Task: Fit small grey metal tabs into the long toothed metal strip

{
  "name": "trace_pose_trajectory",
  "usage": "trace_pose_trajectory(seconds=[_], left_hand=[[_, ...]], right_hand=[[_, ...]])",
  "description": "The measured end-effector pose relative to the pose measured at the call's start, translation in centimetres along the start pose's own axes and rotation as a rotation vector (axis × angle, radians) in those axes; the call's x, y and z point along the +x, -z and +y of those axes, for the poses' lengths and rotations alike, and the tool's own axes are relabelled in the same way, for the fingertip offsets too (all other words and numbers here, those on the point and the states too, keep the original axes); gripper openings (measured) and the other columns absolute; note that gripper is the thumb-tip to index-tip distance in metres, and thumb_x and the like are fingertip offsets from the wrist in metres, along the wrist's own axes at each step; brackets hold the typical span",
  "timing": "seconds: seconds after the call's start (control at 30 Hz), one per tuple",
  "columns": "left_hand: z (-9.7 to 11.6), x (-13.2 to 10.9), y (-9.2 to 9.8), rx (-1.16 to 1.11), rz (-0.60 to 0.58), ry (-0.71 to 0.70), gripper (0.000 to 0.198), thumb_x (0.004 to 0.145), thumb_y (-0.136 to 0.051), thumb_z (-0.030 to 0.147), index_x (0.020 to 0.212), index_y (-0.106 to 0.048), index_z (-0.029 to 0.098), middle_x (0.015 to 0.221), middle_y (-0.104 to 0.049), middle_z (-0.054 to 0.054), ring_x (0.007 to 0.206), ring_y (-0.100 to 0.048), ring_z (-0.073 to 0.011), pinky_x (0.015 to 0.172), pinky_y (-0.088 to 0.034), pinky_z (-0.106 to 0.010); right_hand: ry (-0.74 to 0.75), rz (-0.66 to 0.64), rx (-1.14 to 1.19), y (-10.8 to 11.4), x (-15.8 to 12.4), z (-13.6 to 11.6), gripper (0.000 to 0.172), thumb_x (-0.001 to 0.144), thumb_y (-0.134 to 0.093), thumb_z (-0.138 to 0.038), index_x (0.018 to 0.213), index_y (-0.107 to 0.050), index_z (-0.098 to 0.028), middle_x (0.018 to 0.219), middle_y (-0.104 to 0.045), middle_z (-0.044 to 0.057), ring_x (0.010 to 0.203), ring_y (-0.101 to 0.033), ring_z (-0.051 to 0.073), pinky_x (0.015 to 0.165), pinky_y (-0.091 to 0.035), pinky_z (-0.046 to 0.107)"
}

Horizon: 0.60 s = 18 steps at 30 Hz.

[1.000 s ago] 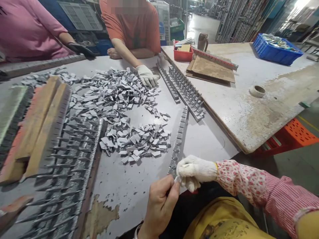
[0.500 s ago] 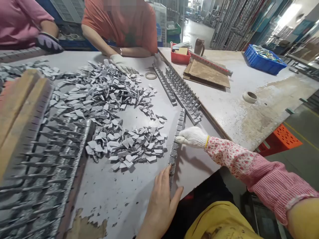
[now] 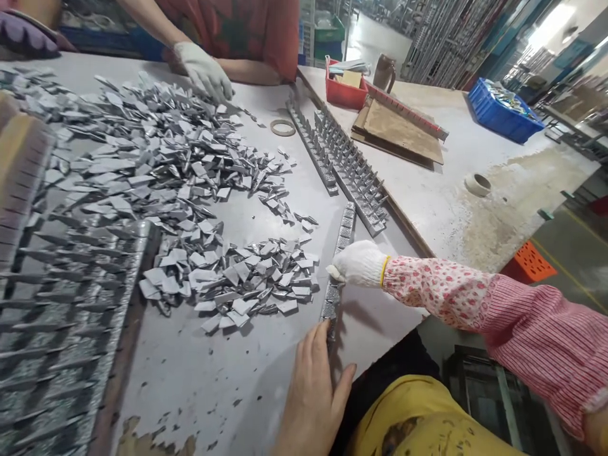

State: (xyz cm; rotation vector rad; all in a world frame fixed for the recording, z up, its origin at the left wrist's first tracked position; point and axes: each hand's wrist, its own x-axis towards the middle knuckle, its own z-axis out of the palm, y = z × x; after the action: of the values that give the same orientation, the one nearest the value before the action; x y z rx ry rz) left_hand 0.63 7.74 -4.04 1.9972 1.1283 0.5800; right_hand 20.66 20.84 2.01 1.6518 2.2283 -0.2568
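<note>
A narrow, slotted grey bar stands on the table in front of me, with thin pieces sticking out along its right side. My left hand, bare, straddles the bar's near end, fingers on the left and thumb on the right. Farther up the same bar, my right hand, in a white glove, has its fingers pinched together against the bar's top. Whatever those fingertips hold is hidden. Left of the bar lies a small heap of flat, pointed grey metal pieces.
A larger pile of such pieces spreads behind. Two spiked bars lie beyond my right hand, near a tape ring. A spiked rack stands left. A co-worker's gloved hand is across the table. A red bin stands at the back.
My right hand has moved slightly left and down along the bar. My left hand stays at the near end. The co-worker's gloved hand has lifted from the pile, and the view has shifted.
</note>
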Motion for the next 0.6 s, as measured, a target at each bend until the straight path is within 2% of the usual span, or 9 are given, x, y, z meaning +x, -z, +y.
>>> trace_pose_trajectory(seconds=[0.2,0.27,0.33,0.4,0.47,0.53,0.6], left_hand=[[0.7,0.0,0.6,-0.080,-0.039,0.074,0.057,0.089,-0.050,0.038,0.140,-0.034,0.018,0.139,-0.045,-0.017,0.131,-0.041,-0.0298,0.108,-0.037,-0.056],[1.0,0.4,1.6,-0.162,-0.099,0.122,0.055,0.090,-0.049,0.041,0.138,-0.038,0.019,0.137,-0.048,-0.016,0.127,-0.046,-0.0287,0.105,-0.041,-0.053],[0.9,1.2,2.8,-0.207,-0.108,0.190,0.048,0.092,-0.044,0.042,0.135,-0.043,0.020,0.128,-0.056,-0.014,0.113,-0.057,-0.0262,0.094,-0.050,-0.048],[0.2,2.6,3.9,-0.075,0.025,0.189,0.043,0.093,-0.040,0.040,0.128,-0.049,0.017,0.118,-0.060,-0.014,0.102,-0.060,-0.0264,0.086,-0.052,-0.046],[-1.1,4.3,4.6,0.213,0.188,0.089,0.037,0.091,-0.040,0.034,0.117,-0.056,0.013,0.113,-0.061,-0.017,0.104,-0.058,-0.0302,0.087,-0.049,-0.049],[-2.3,6.0,4.9,0.435,0.229,-0.014,0.030,0.088,-0.040,0.029,0.103,-0.061,0.014,0.106,-0.062,-0.017,0.101,-0.057,-0.0324,0.084,-0.047,-0.047],[-3.0,7.1,5.0,0.516,0.214,-0.043,0.027,0.089,-0.039,0.028,0.091,-0.063,0.016,0.092,-0.064,-0.015,0.085,-0.059,-0.0295,0.073,-0.047,-0.041]], right_hand=[[-0.032,0.038,0.039,-0.9,0.1,-0.6,0.050,0.096,-0.034,-0.041,0.079,-0.073,-0.015,0.071,-0.069,0.014,0.073,-0.067,0.026,0.064,-0.045,0.033],[-0.014,0.034,0.072,-0.7,-0.2,-0.2,0.053,0.096,-0.034,-0.047,0.079,-0.072,-0.015,0.073,-0.070,0.014,0.073,-0.067,0.025,0.064,-0.045,0.032],[-0.020,0.047,0.147,-0.4,-0.9,0.5,0.058,0.095,-0.034,-0.057,0.078,-0.071,-0.015,0.073,-0.069,0.013,0.072,-0.066,0.024,0.062,-0.043,0.030],[-0.102,0.133,0.315,-0.2,-1.9,1.6,0.062,0.095,-0.031,-0.061,0.077,-0.069,-0.016,0.074,-0.069,0.010,0.069,-0.065,0.020,0.061,-0.042,0.027],[-0.205,0.270,0.559,-0.5,-3.3,2.7,0.064,0.097,-0.024,-0.060,0.080,-0.067,-0.017,0.071,-0.068,0.005,0.063,-0.063,0.015,0.062,-0.041,0.025],[-0.228,0.355,0.737,-1.2,-4.9,3.5,0.061,0.099,-0.023,-0.058,0.080,-0.065,-0.017,0.062,-0.065,0.001,0.057,-0.060,0.011,0.064,-0.041,0.023],[-0.164,0.399,0.779,-1.8,-6.4,3.8,0.055,0.098,-0.030,-0.056,0.078,-0.063,-0.017,0.055,-0.062,-0.002,0.055,-0.058,0.011,0.063,-0.040,0.023]])
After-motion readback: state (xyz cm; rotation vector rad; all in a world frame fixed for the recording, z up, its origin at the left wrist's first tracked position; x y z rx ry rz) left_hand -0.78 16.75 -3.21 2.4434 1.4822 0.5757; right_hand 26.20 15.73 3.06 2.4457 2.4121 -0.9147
